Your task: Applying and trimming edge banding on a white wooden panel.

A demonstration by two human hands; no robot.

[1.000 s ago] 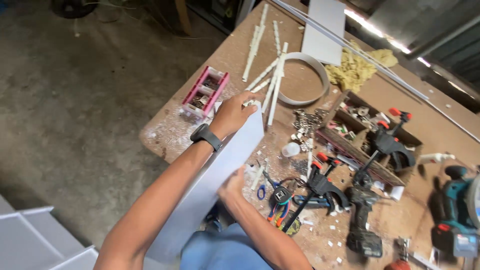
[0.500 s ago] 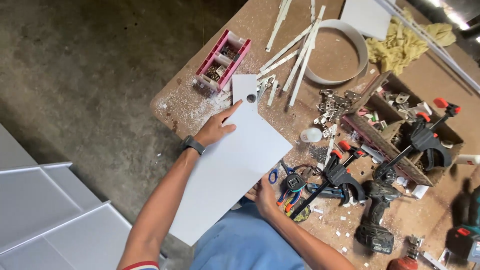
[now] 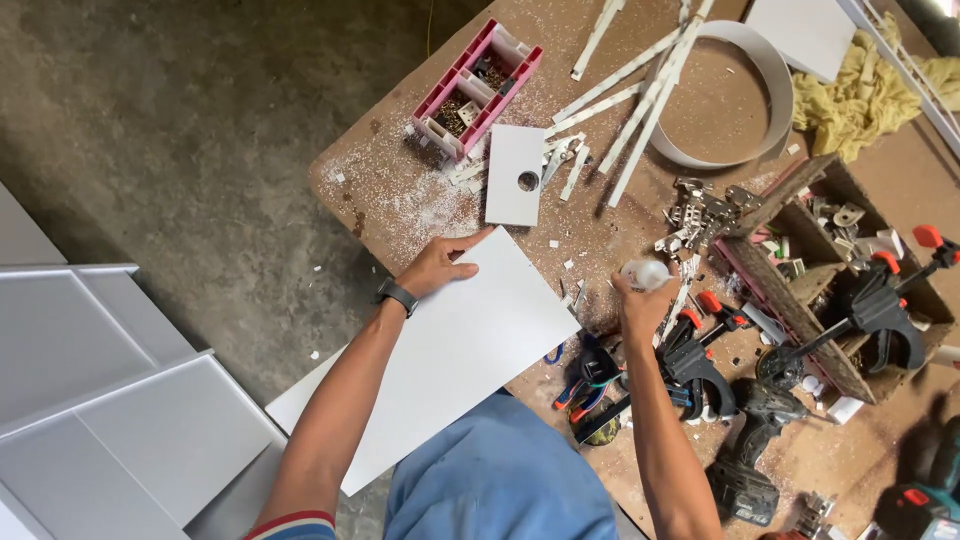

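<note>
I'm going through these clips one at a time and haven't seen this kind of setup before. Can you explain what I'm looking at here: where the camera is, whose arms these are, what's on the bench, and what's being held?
No machine here: the camera sits on a person's head and looks down, so the two bare arms are the wearer's own.

The left hand, with a dark wristwatch, rests on the top corner of a large white panel that overhangs the near edge of a brown workbench. The right hand grips a small clear bottle.

On the bench lie a pink compartment box, a small white board with a round hole, white strips, a white curved band, a yellow rag, bar clamps and a cordless drill. White door panels lie on the floor at left.
</note>
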